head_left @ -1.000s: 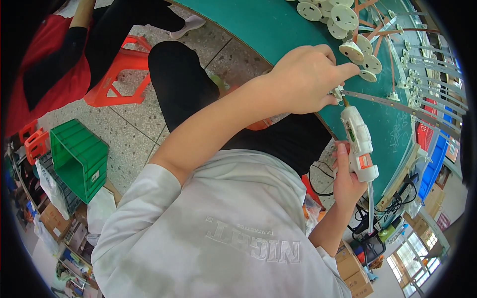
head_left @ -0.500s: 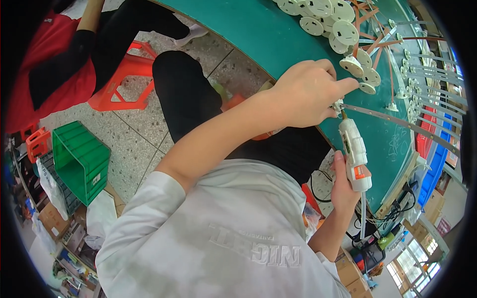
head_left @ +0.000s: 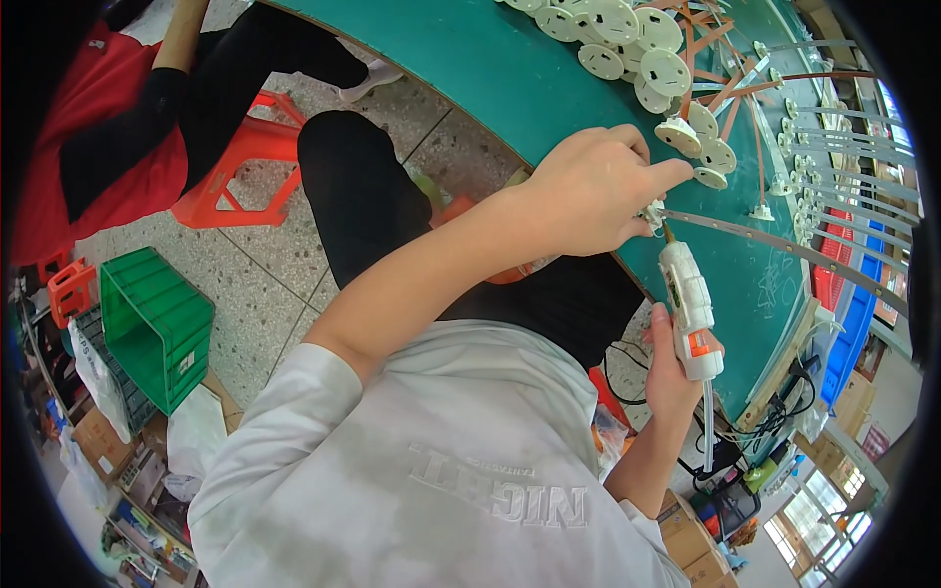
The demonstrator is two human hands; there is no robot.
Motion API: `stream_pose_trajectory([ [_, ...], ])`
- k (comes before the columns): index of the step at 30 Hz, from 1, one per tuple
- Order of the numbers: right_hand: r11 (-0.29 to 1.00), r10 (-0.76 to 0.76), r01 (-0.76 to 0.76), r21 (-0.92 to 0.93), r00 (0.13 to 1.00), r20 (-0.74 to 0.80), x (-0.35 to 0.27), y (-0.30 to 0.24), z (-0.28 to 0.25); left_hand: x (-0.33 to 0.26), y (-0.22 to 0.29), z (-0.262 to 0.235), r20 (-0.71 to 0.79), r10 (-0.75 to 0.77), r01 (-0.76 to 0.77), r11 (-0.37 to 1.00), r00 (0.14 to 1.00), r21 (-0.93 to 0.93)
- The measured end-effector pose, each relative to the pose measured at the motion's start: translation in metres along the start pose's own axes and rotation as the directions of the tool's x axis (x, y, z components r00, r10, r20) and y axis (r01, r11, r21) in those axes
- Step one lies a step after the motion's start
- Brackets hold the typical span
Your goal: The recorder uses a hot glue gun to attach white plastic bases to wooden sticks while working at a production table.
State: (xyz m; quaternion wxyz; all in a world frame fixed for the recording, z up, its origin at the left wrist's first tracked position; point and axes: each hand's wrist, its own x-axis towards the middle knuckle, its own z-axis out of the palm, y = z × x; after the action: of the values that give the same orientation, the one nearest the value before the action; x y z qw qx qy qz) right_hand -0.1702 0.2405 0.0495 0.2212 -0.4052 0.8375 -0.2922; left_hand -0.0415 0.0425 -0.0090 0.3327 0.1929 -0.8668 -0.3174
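My left hand (head_left: 598, 191) reaches across from the left with its fingers pinched on a small white fitting (head_left: 651, 215). From that fitting a long, narrow metal strip with holes (head_left: 774, 243) runs off to the right over the table. My right hand (head_left: 674, 372) is wrapped round a white hot glue gun (head_left: 689, 304), held nozzle up. The gun's brass-coloured tip is right at the fitting; I cannot tell whether they touch. A clear glue stick (head_left: 708, 426) sticks out of the gun's back end. Just past my left fingers lies a cream round disc (head_left: 710, 177).
A green table (head_left: 461, 73) carries a heap of cream discs (head_left: 667, 73) with copper-coloured strips (head_left: 725, 93). Several metal strips with white ends lie along the right. A person in red (head_left: 127, 127) sits at upper left, near a green crate (head_left: 157, 323) on the floor.
Both hands, the fitting, the strip and the glue gun sit slightly further left in the picture, as does the table. The gun's tip stays close to the fitting, and both grips are unchanged.
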Motion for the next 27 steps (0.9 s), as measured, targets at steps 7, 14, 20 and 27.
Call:
stream_pose_trajectory([
  [7,0.994,-0.113,0.113,0.005,0.993,-0.036,0.001,-0.006,0.002,0.001,0.003,-0.003,0.006,0.001,-0.001,1.0,1.0,-0.013],
  [14,0.998,-0.034,0.033,-0.044,0.999,-0.003,0.001,-0.017,0.001,-0.001,0.004,-0.004,0.0,0.005,-0.005,0.999,1.0,-0.039],
  [20,0.993,-0.092,0.092,-0.079,0.996,0.007,0.003,-0.021,-0.001,0.0,0.004,-0.005,0.03,-0.01,0.011,1.0,0.999,-0.024],
  [27,0.995,-0.066,0.066,-0.068,0.998,-0.002,0.0,-0.017,-0.001,-0.001,0.005,-0.004,0.027,0.003,-0.002,1.0,1.0,-0.024],
])
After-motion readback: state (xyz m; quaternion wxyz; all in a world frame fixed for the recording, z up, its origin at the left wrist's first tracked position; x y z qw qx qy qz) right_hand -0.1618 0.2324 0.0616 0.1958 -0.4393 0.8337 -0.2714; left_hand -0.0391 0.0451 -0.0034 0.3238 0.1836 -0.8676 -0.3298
